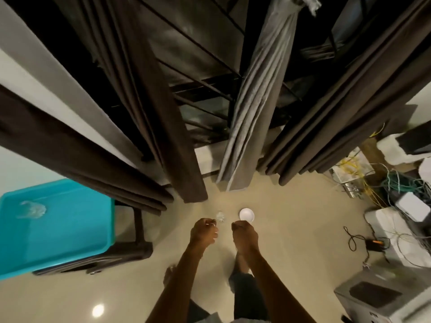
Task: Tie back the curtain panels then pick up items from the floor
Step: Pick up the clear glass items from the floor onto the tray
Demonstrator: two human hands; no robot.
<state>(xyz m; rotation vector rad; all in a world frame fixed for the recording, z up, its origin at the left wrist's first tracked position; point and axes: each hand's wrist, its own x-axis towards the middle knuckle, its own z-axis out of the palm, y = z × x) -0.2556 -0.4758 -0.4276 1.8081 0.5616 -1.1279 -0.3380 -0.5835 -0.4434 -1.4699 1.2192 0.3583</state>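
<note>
- Curtain panels: the dark brown panel on the left (186, 159) and the dark brown panel on the right (338, 108) hang in loose folds down to the floor (291, 229). The grey panel (251, 113) between them is drawn into a narrow bundle, which leaves the dark window glass (198, 54) exposed. It looks cinched near the top edge of the view, but no tie can be made out.
- Floor items: a white round dish (246, 214) and a small clear item (219, 215) lie close together on the floor, just in front of the curtain hems.
- Left hand (204, 231): extended downward with the fingers curled and the knuckles near the clear item. A pale glint shows at the fingertips; whether anything is pinched there cannot be determined.
- Right hand (245, 235): extended downward with the fingertips bunched just short of the dish. No object is visible in it, and whether it is closed or about to grasp cannot be determined.
- Judgement: both arms reach down side by side, one toward each item. This suggests the pick-up stage, with one hand assigned per object.
- Surroundings: a teal tub (56, 227) rests on a dark stool (137, 243) to the left. Tangled cables (396, 183) lie to the right, well apart from the hands.
</note>
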